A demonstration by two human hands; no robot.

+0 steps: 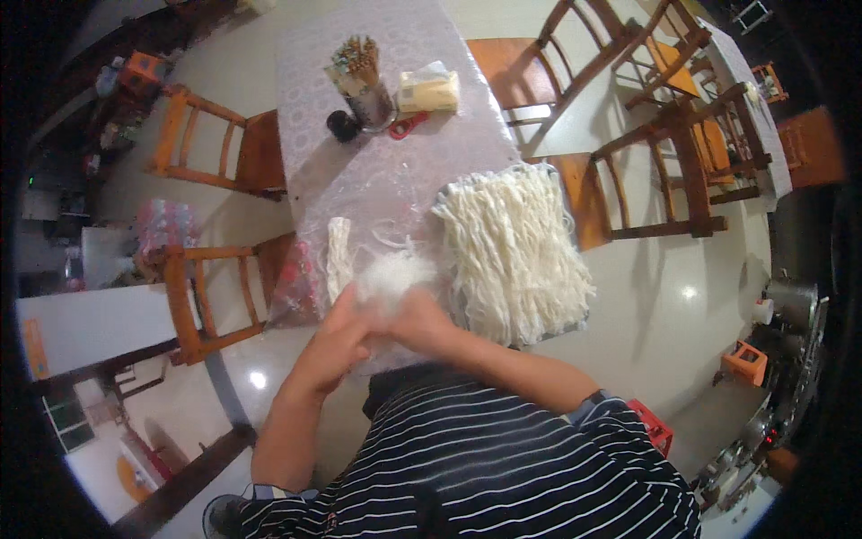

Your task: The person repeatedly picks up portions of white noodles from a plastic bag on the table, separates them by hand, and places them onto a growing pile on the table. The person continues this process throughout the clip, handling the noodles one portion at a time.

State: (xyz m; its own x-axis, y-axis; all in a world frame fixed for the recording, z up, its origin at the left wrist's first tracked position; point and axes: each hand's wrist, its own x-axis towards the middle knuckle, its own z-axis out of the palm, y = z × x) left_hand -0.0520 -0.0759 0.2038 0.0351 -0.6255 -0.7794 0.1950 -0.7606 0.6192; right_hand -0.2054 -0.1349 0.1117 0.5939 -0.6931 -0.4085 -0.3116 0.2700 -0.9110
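Note:
At the near end of the table, my left hand (343, 337) and my right hand (419, 322) come together around a bunch of white noodles (396, 276). Motion blurs the bunch and the fingertips, so the exact grip is hard to make out. Just beyond my left hand lies a narrow folded bundle of noodles (339, 249). To the right of my hands, long pale noodles (512, 256) lie in rows and cover a tray whose dark rim (580, 325) shows at the corner. A few loose strands (390, 237) rest behind the blurred bunch.
Plastic sheeting covers the patterned table (397, 178). Farther back stand a metal holder (372, 111) full of chopsticks, a dark round container (343, 126), a tissue pack (428, 92) and a red-handled item (408, 126). Wooden chairs (215, 296) flank both sides.

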